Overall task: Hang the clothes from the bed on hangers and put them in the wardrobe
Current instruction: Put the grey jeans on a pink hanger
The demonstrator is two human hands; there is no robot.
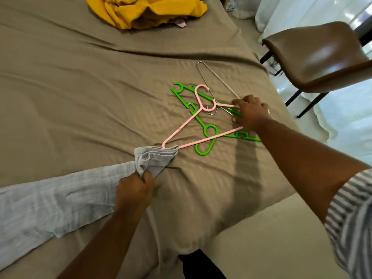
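Observation:
A pale grey-blue garment (50,200) lies across the near left of the bed. My left hand (134,190) grips its bunched end, and that end is threaded onto one corner of a pink hanger (181,127). My right hand (249,113) holds the pink hanger's other end, fingers curled over it. Under the pink hanger lie green hangers (207,135) and a thin metal wire hanger (213,77). A yellow garment (145,11) is heaped at the far side of the bed.
The bed (80,87) has a taupe sheet, with its corner near my legs. A brown chair (320,57) stands right of the bed, with white curtains (302,11) behind it. The wardrobe is out of view.

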